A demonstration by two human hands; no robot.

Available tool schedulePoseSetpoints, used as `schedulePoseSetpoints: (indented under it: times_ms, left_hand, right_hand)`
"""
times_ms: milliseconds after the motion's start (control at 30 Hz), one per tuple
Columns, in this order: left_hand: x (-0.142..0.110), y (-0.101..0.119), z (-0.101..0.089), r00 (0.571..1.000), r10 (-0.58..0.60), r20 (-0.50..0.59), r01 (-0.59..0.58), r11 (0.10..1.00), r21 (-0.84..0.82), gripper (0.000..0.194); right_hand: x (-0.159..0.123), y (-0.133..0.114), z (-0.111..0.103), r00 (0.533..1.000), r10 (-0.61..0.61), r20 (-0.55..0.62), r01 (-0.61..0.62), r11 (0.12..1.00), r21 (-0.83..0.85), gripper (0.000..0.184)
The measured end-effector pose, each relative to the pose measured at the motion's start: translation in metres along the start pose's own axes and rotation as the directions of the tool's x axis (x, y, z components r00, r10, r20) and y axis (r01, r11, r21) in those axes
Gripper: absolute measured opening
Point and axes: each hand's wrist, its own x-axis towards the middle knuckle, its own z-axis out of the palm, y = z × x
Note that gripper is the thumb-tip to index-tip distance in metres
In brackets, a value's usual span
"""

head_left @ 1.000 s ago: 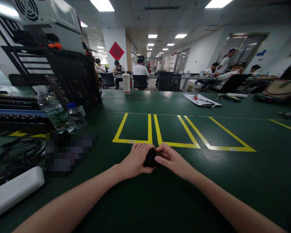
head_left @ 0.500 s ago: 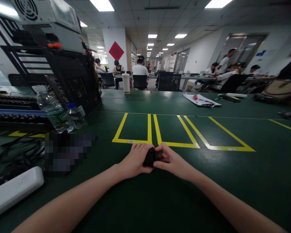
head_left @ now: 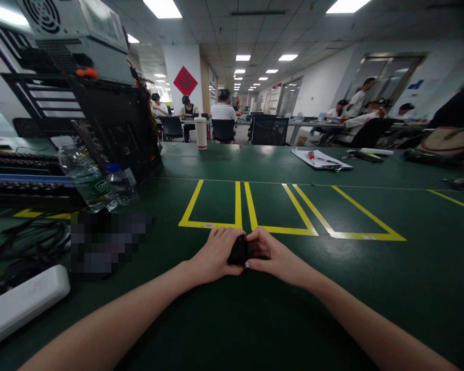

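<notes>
A small black object (head_left: 238,251), boxy in outline, is between my two hands on the green table (head_left: 232,319); its kind cannot be made out. My left hand (head_left: 217,252) wraps around its left side, fingers over the far edge and thumb along the near edge. From the right, my right hand (head_left: 272,256) grips its other side with the thumb in front and the fingertips behind. Most of the object is covered by my fingers. Just beyond the hands, yellow tape (head_left: 284,230) marks out three outlines on the table.
At left are a computer case (head_left: 116,134), a water bottle (head_left: 85,178), a blue-capped bottle (head_left: 119,184), cables (head_left: 23,247) and a white power strip (head_left: 27,304). A white cup (head_left: 201,133) and a clipboard (head_left: 320,159) stand farther back. People sit at distant desks.
My right thumb and fingers have shifted very slightly at the black object's right side. My left hand stays in place. At the far right, a dark-clothed person has moved a little.
</notes>
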Motion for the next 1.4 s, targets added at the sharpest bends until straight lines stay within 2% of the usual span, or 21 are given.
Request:
schedulePoseSetpoints:
  times_ms: [100, 267, 400, 500, 600, 700, 867, 1033, 1133, 1300, 1400]
  left_hand:
    - [0.000, -0.001, 0.001, 1.000, 0.003, -0.004, -0.003, 1.000, 0.002, 0.059]
    - [0.000, 0.000, 0.001, 1.000, 0.006, -0.011, -0.006, 1.000, -0.011, 0.056]
    - [0.000, 0.001, -0.001, 1.000, -0.008, 0.002, 0.008, 1.000, -0.022, 0.056]
    - [0.000, 0.002, -0.002, 1.000, -0.015, 0.011, 0.015, 1.000, -0.026, 0.055]
    - [0.000, 0.003, -0.002, 1.000, -0.013, 0.013, 0.013, 1.000, -0.020, 0.055]
    - [0.000, 0.002, -0.003, 1.000, -0.013, 0.018, 0.013, 1.000, -0.011, 0.057]
    - [0.000, 0.002, -0.003, 1.000, -0.013, 0.014, 0.013, 1.000, -0.022, 0.055]
    - [0.000, 0.004, -0.004, 1.000, -0.014, 0.025, 0.014, 1.000, -0.011, 0.056]
    - [0.000, 0.005, -0.006, 0.999, -0.012, 0.032, 0.013, 1.000, -0.023, 0.055]
    - [0.000, 0.003, -0.004, 0.999, -0.016, 0.029, 0.016, 1.000, -0.015, 0.056]
    - [0.000, 0.002, -0.002, 1.000, -0.016, 0.014, 0.016, 1.000, -0.014, 0.057]
  right_hand:
    - [0.000, 0.002, 0.001, 1.000, -0.025, 0.004, 0.025, 0.999, 0.046, 0.031]
    - [0.003, 0.007, 0.002, 0.997, -0.034, -0.075, 0.037, 0.999, 0.033, 0.017]
    - [0.003, 0.006, 0.002, 0.994, 0.019, -0.105, -0.022, 0.999, -0.033, 0.024]
    - [0.001, 0.002, 0.001, 0.996, 0.053, -0.073, -0.057, 0.997, -0.051, 0.026]
    - [-0.002, -0.004, 0.002, 1.000, 0.025, -0.008, -0.025, 0.999, -0.026, 0.030]
    - [-0.003, -0.006, 0.003, 1.000, 0.006, 0.002, -0.006, 1.000, -0.010, 0.034]
    - [0.001, 0.003, 0.003, 0.998, -0.011, -0.063, 0.010, 1.000, -0.012, 0.017]
    - [0.004, 0.009, 0.002, 0.992, 0.008, -0.128, -0.017, 0.997, -0.072, 0.024]
    - [0.002, 0.005, 0.001, 0.996, 0.038, -0.085, -0.043, 0.998, -0.056, 0.026]
    - [-0.002, -0.004, 0.003, 1.000, -0.002, -0.004, 0.002, 1.000, 0.010, 0.033]
    - [-0.002, -0.004, 0.003, 1.000, -0.006, -0.016, 0.006, 1.000, 0.022, 0.026]
